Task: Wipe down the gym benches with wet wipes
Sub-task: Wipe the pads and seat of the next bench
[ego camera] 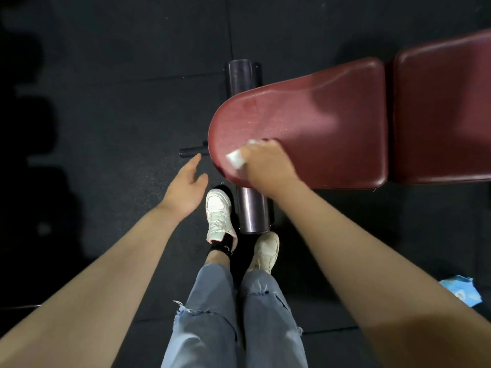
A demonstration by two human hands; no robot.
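A dark red padded gym bench (332,123) stretches from the middle of the view to the right edge, its rounded seat end toward me. My right hand (268,162) grips a folded white wet wipe (236,158) and presses it on the seat's near left corner. My left hand (186,187) hangs in the air left of the bench with relaxed fingers, holding nothing. A second red pad (446,107) continues the bench on the right.
Dark cylindrical foot rollers (252,211) (240,75) stick out below and above the seat end, and a thin black bar (192,152) juts left. My white shoes (219,213) stand beside the near roller. A blue wipes packet (461,289) lies on the black rubber floor at right.
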